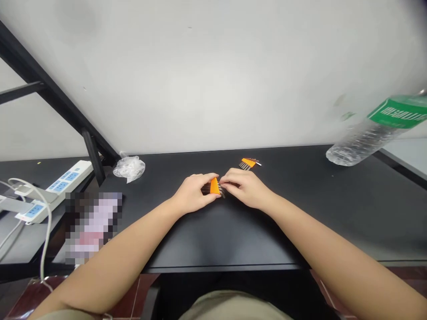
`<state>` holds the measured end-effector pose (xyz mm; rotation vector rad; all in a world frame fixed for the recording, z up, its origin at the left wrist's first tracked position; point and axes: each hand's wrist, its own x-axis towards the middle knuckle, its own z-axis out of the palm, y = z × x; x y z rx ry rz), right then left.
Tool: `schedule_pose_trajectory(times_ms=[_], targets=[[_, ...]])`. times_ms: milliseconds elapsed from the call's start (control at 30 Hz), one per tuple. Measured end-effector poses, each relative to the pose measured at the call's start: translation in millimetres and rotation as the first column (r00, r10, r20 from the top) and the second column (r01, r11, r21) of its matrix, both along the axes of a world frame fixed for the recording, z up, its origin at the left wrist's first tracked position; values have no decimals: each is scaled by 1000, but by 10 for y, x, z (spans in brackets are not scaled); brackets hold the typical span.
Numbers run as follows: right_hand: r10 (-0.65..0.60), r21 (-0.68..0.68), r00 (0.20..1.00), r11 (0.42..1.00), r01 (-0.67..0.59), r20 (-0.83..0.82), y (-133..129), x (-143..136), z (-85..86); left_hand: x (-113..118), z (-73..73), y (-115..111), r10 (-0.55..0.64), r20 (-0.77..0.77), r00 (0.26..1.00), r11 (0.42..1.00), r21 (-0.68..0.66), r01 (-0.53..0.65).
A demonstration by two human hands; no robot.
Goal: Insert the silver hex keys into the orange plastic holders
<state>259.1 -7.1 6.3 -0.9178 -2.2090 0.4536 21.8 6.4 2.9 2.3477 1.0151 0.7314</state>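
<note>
Near the middle of the black table, my left hand (195,191) grips an orange holder (214,186) between thumb and fingers. Several dark metal pieces, which look like hex keys, stick out of the holder on both sides. At its right side, my right hand (245,186) has thumb and index finger pressed together on the end of one metal key (221,189). Behind my right hand lies a second orange holder (248,162) with several metal keys fanned out.
On the black table (233,240), a crumpled clear plastic bag (129,168) lies at the back left. A large clear bottle (370,133) with a green label is at the right. Power strips (63,184) with white cables and a pixelated item (96,222) are at the left.
</note>
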Motion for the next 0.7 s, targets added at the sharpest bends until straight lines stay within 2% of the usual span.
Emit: schedule_pose_trajectory(times_ms=[133,233,333,433,600,700], targets=[[-84,-24,990,996,87,109,83,162,-6,-15,-22,18,23,10,1000,1000,-11,-23],[-151,-43,962,985,165,227,186,317,-80,-22,-52,31,46,25,999,999,-13,-45],[-142,-56,949,985,164,281,267,401,-182,-24,-77,39,73,37,997,997,-18,-72],[-126,-59,935,986,153,330,297,405,-237,-25,-88,45,84,37,996,996,-18,-83],[-136,-35,911,986,163,389,258,354,-198,-25,-80,44,76,40,996,997,-24,-76],[-196,-21,884,974,226,425,184,325,-174,-24,-70,42,67,52,996,997,-45,-64]])
